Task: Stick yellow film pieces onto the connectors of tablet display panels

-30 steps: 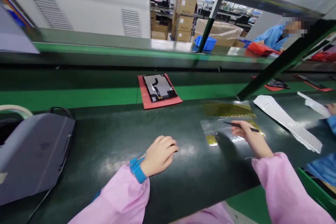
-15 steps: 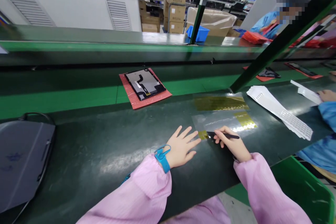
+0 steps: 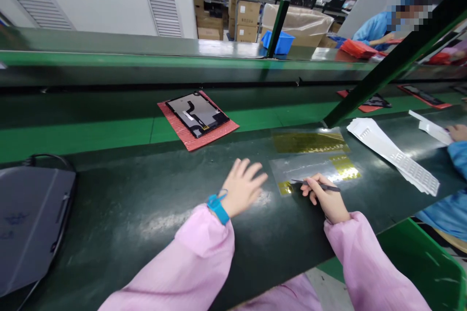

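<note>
My right hand (image 3: 326,199) is closed round dark tweezers (image 3: 328,187), whose tip points left over a clear sheet (image 3: 302,167). Yellow film pieces (image 3: 285,187) stick to that sheet's lower left corner and its right part. Whether the tip pinches anything is too small to make out. My left hand (image 3: 243,188), slightly blurred, is open with spread fingers and holds nothing; a blue wrist strap (image 3: 218,209) circles its wrist. Up and left of it lies a display panel (image 3: 197,113) with a black flex strip, on a red bubble-wrap sheet (image 3: 215,135).
Behind the clear sheet lies a longer yellow film sheet (image 3: 310,142). White label strips (image 3: 394,155) fan out to the right, near a co-worker's hand (image 3: 458,132). A green post (image 3: 365,87) slants over the bench; a grey device (image 3: 32,223) with a cable stands at left.
My left hand has moved left and slightly away from me, off the clear sheet's corner. The tweezers' tip has shifted slightly right and up, away from the yellow corner piece.
</note>
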A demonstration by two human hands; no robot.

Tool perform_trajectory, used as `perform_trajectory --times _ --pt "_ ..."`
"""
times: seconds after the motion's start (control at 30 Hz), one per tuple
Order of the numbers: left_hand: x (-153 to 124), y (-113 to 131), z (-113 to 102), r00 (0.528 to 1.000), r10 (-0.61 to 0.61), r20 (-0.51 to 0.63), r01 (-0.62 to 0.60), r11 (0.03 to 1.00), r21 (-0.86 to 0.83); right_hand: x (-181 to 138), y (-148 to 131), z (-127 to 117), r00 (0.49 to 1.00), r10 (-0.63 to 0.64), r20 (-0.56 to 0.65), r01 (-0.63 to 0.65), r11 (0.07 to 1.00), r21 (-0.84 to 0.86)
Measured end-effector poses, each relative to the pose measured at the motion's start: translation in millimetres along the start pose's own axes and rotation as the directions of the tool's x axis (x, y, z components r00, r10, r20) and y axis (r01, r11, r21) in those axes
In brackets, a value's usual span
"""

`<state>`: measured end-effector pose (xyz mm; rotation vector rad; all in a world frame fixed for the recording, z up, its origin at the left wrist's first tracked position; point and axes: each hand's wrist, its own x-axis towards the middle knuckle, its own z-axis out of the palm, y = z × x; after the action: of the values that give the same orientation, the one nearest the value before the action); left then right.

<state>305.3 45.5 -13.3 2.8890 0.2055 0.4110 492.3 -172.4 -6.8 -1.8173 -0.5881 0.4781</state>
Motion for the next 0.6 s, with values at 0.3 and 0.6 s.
perform_trajectory --times 0.3,0.6 --pt "-2 -129 -51 0.728 -0.65 -0.218 0.67 0.742 0.025 -5 1 -9 0.995 -0.013 0.096 0.026 0.99 -0.137" --pt "5 -104 -50 0.854 -0.423 -0.304 0.467 0.88 0.087 -1 -2 -10 0.985 0.035 0.167 -0.014 0.992 -0.128"
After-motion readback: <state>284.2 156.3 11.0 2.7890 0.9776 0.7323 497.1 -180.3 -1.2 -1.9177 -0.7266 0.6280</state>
